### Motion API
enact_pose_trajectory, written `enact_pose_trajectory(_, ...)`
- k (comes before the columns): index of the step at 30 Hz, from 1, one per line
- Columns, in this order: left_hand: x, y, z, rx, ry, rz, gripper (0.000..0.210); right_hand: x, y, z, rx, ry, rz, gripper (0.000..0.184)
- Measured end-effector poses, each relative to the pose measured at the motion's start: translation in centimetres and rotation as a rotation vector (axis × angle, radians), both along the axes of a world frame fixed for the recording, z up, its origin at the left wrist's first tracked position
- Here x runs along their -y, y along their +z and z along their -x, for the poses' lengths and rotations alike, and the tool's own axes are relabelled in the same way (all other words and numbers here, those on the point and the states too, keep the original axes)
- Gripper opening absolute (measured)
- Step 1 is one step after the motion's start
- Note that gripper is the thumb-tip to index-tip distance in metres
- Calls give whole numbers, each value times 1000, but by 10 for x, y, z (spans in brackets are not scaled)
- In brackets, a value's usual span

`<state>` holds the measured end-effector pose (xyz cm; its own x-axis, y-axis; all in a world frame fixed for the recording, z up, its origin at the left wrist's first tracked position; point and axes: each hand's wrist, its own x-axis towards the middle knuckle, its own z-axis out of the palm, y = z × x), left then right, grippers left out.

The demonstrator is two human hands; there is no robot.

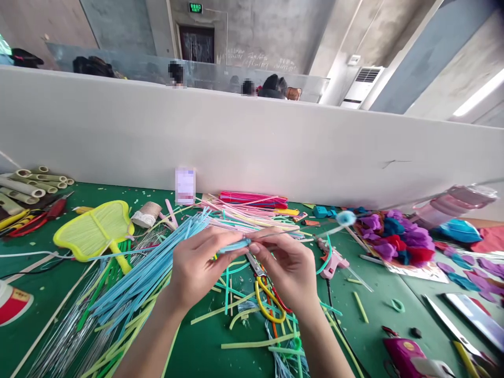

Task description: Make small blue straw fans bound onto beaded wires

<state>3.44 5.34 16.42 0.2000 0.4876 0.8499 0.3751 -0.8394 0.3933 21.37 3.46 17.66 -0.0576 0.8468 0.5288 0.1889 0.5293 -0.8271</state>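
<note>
Both hands meet in the middle, above the green table. My left hand (200, 262) pinches a light-blue pipe cleaner (234, 245), whose long tail seems to trail off to the left. Close against it, the thumb and fingers of my right hand (285, 262) are closed on a thin wire stem (285, 231) where the blue piece meets it. That stem runs out to the right and seems to end in a fuzzy light-blue ball (346, 218). The fingertips partly hide the join. Under my left wrist lies a bundle of blue pipe cleaners (157, 268).
Yellow-handled scissors (270, 302) lie beneath my hands, beside a pink glue gun (333, 261). A yellow fan-shaped piece (96, 231) rests at left. Purple and red petals (397, 236) pile up at right, near a second pair of scissors (452, 325). A white partition (252, 142) stands behind.
</note>
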Motion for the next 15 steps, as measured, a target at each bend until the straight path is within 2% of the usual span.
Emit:
enact_pose_trajectory(4,-9,-9,-7,142,-16,277,10,-5,3,2,49,-54,142,9)
enact_pose_trajectory(7,-14,-15,-8,188,11,395,6,-5,6,4,136,-126,212,11)
enact_pose_trajectory(11,-17,-18,-8,168,29,330,7,-1,10,6,245,-170,233,12)
enact_pose_trajectory(15,-14,-15,-8,149,3,271,15,3,13,9,235,-178,285,15)
